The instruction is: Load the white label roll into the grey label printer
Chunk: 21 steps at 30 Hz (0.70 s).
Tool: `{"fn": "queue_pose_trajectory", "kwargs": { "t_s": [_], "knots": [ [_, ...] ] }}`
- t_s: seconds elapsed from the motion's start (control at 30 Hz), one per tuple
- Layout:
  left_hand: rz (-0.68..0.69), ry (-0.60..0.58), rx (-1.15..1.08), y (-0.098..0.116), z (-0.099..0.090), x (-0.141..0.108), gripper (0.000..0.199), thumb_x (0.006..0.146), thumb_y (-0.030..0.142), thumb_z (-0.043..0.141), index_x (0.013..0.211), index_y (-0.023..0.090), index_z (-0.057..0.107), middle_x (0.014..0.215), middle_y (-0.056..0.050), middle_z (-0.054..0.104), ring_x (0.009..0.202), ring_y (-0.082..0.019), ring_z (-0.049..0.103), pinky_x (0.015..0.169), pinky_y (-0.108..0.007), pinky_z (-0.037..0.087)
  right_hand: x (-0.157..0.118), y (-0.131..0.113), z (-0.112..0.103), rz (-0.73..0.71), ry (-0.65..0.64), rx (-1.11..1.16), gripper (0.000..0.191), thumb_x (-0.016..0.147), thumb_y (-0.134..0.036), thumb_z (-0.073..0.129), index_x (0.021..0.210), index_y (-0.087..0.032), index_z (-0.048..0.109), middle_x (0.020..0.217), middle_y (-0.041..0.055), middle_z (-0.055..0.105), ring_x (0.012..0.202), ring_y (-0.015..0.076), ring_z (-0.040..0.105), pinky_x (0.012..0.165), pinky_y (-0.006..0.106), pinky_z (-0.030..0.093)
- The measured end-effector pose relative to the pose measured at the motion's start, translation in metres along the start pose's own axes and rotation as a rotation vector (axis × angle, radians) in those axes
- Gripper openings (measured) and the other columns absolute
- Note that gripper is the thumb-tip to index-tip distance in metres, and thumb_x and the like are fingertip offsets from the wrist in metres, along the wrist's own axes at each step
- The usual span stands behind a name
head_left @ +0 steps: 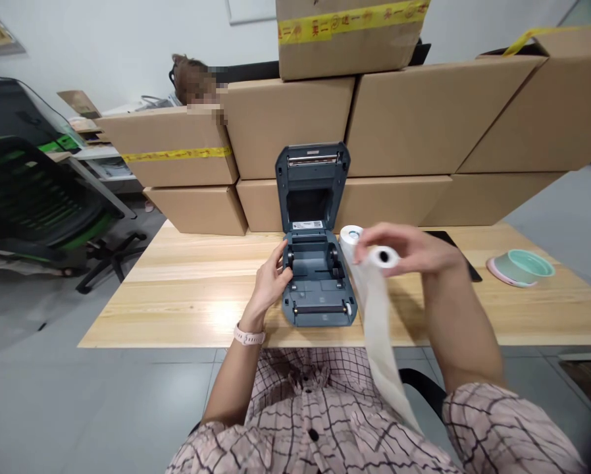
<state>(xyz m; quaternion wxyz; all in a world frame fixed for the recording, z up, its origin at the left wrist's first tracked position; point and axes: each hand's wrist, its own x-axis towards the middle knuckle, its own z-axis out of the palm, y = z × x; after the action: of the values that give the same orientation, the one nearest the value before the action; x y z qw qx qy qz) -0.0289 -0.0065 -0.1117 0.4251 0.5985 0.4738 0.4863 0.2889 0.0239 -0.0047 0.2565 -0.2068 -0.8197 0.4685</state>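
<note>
A dark grey label printer (320,289) stands on the wooden table with its lid (311,184) raised and its roll bay bare. At the printer's left side, my left hand (272,280) grips the edge, thumb over the rim and fingers along the outside. Right of the printer, my right hand (404,247) holds a white paper roll (385,257) in a pinch above the table. A long loose strip (380,329) hangs from this roll over the table's front edge onto my lap. Another white roll (351,235) is beside the printer, partly behind the strip.
Stacked cardboard boxes (290,125) wall off the table's back. A black flat object (456,253) and a green bowl (525,264) lie to the right on the wooden table (187,289). Behind the boxes is a person's head (194,79). An office chair (33,197) stands left.
</note>
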Motion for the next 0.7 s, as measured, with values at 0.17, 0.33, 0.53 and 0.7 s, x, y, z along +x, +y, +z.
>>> {"fn": "queue_pose_trajectory", "kwargs": {
  "t_s": [0.17, 0.33, 0.53, 0.7],
  "knots": [
    [-0.009, 0.015, 0.069, 0.005, 0.002, -0.001, 0.074, 0.079, 0.015, 0.059, 0.152, 0.023, 0.053, 0.149, -0.01, 0.063, 0.131, -0.028, 0.065, 0.113, -0.045, 0.051, -0.095, 0.039, -0.009, 0.317, 0.408, 0.067, 0.05, 0.073, -0.042, 0.089, 0.118, -0.035, 0.069, 0.11, 0.0097, 0.073, 0.112, 0.0326, 0.071, 0.096, 0.051, 0.058],
    [0.003, 0.015, 0.057, 0.002, 0.002, 0.0, 0.076, 0.078, 0.013, 0.059, 0.153, 0.022, 0.051, 0.15, -0.011, 0.062, 0.131, -0.027, 0.064, 0.114, -0.044, 0.051, -0.101, 0.089, 0.012, 0.618, 0.491, 0.168, 0.073, 0.071, -0.048, 0.09, 0.134, -0.028, 0.06, 0.129, 0.0148, 0.071, 0.124, 0.0345, 0.066, 0.103, 0.055, 0.056],
    [-0.003, 0.018, 0.003, 0.003, 0.002, 0.001, 0.079, 0.075, 0.011, 0.06, 0.152, 0.021, 0.052, 0.15, -0.011, 0.062, 0.127, -0.026, 0.066, 0.112, -0.044, 0.052, -0.106, 0.087, -0.014, 0.57, 0.337, 0.144, 0.082, 0.077, -0.039, 0.088, 0.15, -0.039, 0.049, 0.155, 0.0088, 0.057, 0.15, 0.0309, 0.046, 0.116, 0.053, 0.049],
    [-0.014, -0.064, 0.041, 0.01, -0.005, 0.005, 0.084, 0.071, 0.009, 0.06, 0.153, 0.025, 0.052, 0.139, -0.008, 0.07, 0.122, -0.027, 0.068, 0.11, -0.045, 0.053, -0.064, 0.085, -0.046, 0.527, 0.27, 0.035, 0.088, 0.075, -0.037, 0.088, 0.153, -0.036, 0.047, 0.163, 0.0075, 0.048, 0.155, 0.0297, 0.039, 0.123, 0.053, 0.041]
  ]
}}
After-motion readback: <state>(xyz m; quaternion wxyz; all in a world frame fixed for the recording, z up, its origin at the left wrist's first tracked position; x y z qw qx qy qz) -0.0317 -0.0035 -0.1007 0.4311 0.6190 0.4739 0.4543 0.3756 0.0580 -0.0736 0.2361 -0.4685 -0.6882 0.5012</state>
